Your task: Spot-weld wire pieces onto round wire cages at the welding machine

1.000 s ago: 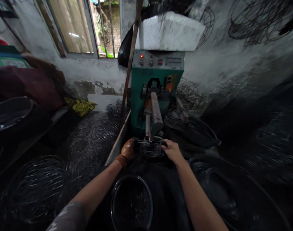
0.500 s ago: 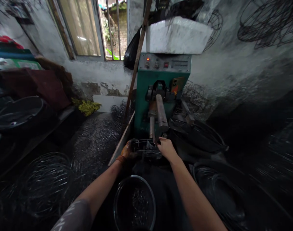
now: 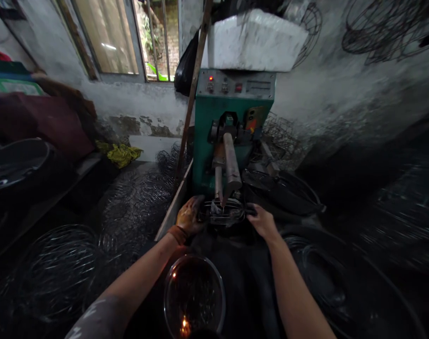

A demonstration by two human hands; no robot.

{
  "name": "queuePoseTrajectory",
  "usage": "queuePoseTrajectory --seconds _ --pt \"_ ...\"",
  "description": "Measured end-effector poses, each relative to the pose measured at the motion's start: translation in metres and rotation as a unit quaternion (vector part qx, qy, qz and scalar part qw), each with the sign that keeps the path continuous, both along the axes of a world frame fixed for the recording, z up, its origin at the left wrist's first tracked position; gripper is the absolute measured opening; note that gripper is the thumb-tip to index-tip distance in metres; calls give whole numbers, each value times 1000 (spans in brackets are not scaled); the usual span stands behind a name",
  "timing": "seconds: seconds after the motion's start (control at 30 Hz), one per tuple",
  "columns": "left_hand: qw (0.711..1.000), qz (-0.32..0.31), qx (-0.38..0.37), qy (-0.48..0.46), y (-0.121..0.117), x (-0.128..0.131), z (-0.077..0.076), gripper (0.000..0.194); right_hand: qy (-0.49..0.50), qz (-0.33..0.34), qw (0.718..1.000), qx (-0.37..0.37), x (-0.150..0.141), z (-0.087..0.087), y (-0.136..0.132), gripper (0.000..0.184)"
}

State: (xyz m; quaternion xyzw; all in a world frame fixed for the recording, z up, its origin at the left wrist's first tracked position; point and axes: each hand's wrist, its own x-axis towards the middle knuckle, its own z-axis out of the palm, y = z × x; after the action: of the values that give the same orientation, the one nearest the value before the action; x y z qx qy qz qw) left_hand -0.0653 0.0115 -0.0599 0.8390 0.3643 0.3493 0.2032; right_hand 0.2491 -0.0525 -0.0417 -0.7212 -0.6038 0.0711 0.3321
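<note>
a small wire frame (image 3: 226, 214) is held between two hands at the ends of the upper rod (image 3: 232, 160) and the thinner lower rod (image 3: 218, 182) of a green machine (image 3: 204, 141). left hand (image 3: 189, 217), orange-brown to the wrist: grip closed on the frame's left end, too dark for me to judge how firmly. right hand (image 3: 264, 222): grip pinching the right end. whether either rod touches the wire, i cannot tell from here. nearer the body, between the forearms (image 3: 292, 278), a round basin (image 3: 195, 257) holds thin wire bits (image 3: 205, 296) and shows orange glows (image 3: 184, 325). above, a red lamp (image 3: 210, 78) is lit; a white foam box (image 3: 257, 44) rests atop the machine.
</note>
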Motion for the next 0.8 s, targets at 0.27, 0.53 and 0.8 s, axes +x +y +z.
queuePoseTrajectory --seconds 0.27,0.53,0.8 --pt "997 28 15 64 10 38 9 69 35 -2 999 -19 -9 -2 15 27" --pt "996 28 -72 -50 9 4 -23 75 -38 63 997 -21 -35 26 11 31" --pt "981 53 -135 -128 10 -15 -46 79 -137 118 982 -61 -76 47 33 25"
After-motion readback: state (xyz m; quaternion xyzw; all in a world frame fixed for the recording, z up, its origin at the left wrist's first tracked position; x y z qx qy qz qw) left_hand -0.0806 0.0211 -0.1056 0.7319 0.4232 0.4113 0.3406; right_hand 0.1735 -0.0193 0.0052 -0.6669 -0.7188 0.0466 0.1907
